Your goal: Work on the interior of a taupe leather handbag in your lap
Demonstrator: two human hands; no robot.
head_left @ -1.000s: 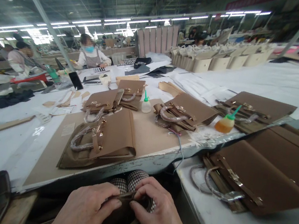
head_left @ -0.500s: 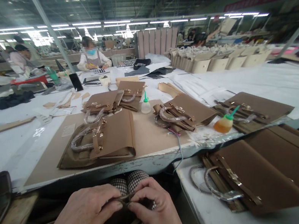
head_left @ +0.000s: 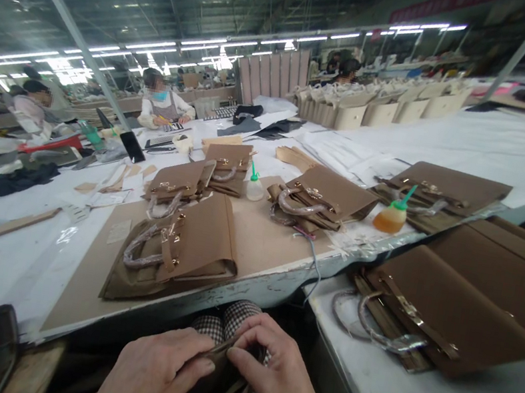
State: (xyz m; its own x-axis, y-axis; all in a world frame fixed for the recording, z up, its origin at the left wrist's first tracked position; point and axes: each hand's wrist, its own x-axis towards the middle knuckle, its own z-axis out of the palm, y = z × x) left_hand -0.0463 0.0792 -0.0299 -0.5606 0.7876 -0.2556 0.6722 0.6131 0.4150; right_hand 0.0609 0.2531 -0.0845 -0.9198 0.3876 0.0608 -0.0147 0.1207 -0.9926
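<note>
Low in the view, over a lap in checked cloth (head_left: pixel 241 318), both hands grip the edge of a dark brown bag piece (head_left: pixel 223 379). My left hand (head_left: pixel 161 365) pinches that edge between thumb and fingers. Close beside it, my right hand (head_left: pixel 271 361) pinches the same edge, thumb toward me. Much of the piece lies in shadow and behind the hands. On the table just beyond lies a brown handbag (head_left: pixel 205 234), its handle wrapped in clear plastic.
More brown handbags lie on the table (head_left: pixel 90 281) and on a side surface (head_left: pixel 427 300) to the right. Two bottles with green spouts, one clear (head_left: pixel 255 185), one amber (head_left: pixel 391 216), stand among them. A wooden strip (head_left: pixel 10 226) lies left. A co-worker (head_left: pixel 164 105) sits across the table.
The left thumb and fingers have drawn slightly apart from the right ones along the edge, and more of the brown piece shows between the hands. The bags on the table have not moved.
</note>
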